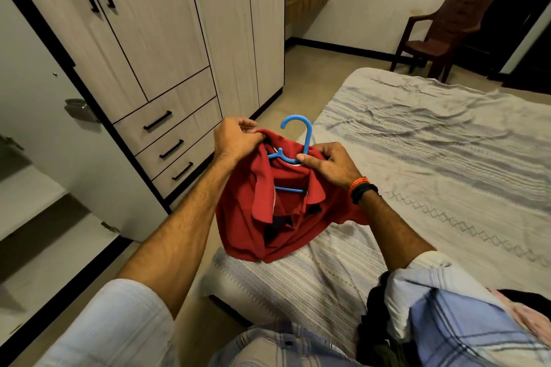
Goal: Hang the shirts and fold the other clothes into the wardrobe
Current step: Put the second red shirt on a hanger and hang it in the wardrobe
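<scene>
Both hands, left hand (237,138) and right hand (329,162), pinch red shirt (268,217) on blue hanger (298,140) over bed (417,134)

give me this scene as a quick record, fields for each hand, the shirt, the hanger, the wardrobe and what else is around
left hand: left hand grips the collar edge of the red polo shirt
right hand: right hand pinches the shirt's other shoulder against the blue plastic hanger
shirt: bunched, held above the bed edge, hanger partly inside its neck
hanger: hook sticks up, free
wardrobe: pale wood-grain wardrobe, far doors closed, one door open at the left
around: striped grey bedsheet, brown plastic chair
</scene>
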`<state>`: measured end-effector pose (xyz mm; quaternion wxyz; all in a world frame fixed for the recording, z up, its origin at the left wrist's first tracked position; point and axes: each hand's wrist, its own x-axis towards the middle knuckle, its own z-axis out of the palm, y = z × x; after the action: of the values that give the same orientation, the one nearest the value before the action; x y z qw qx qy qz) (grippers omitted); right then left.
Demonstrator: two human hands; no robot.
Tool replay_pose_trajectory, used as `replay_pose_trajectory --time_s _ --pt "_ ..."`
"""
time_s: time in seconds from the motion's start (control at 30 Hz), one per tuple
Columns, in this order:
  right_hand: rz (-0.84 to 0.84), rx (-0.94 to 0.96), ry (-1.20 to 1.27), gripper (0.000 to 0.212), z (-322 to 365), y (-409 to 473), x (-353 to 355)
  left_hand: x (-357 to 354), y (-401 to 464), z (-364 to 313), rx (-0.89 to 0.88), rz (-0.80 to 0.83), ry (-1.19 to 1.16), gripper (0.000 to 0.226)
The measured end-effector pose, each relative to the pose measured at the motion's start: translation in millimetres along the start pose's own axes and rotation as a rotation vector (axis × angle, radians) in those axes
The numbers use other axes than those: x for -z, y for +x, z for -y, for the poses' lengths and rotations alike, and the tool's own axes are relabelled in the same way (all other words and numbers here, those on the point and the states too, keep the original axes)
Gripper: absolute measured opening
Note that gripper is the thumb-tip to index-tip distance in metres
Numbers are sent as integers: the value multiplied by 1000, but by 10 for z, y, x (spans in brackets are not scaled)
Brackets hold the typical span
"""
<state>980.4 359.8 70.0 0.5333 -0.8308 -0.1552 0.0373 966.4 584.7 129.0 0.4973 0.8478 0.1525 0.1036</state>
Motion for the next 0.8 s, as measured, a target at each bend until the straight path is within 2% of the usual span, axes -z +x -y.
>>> replay_pose_trajectory --time_s 0.07,0.17,0.23,0.3,0.37,0.43,0.5,0.57,0.6,0.7,0.73,0.8 --pt "-19 -13 50 42 -36 3 40 -22 22 121 98 191 -66 59" --pt "-46 -77 133 35 -104 -18 107 37 0 284 83 273 183 81" --pt "-58 -118 180 28 -140 -40 105 68 2 345 2 391 308 71" --pt "-70 -144 216 30 -170 -54 88 55 -14 392 -145 492 449 45" --pt "-68 -152 219 28 -177 -62 88 34 -26 459 -295 441 520 26" --pt "-71 -140 206 31 -161 -69 90 29 -34 506 -365 402 549 19" --pt "-83 -120 182 41 -141 -79 93 37 -38 526 -388 437 561 15" --pt "-113 -89 99 42 -137 -72 108 44 -60 509 -399 451 529 12" --pt "-137 -60 30 41 -116 -66 119 40 -79 494 -397 426 503 12" --pt "-192 24 -219 64 -80 -49 169 -13 -109 481 -365 270 428 19" --pt "-176 19 -269 65 -72 -45 195 -20 -117 476 -356 218 421 19" --pt "-104 -30 -347 54 -62 -42 234 4 -91 467 -351 159 395 17"
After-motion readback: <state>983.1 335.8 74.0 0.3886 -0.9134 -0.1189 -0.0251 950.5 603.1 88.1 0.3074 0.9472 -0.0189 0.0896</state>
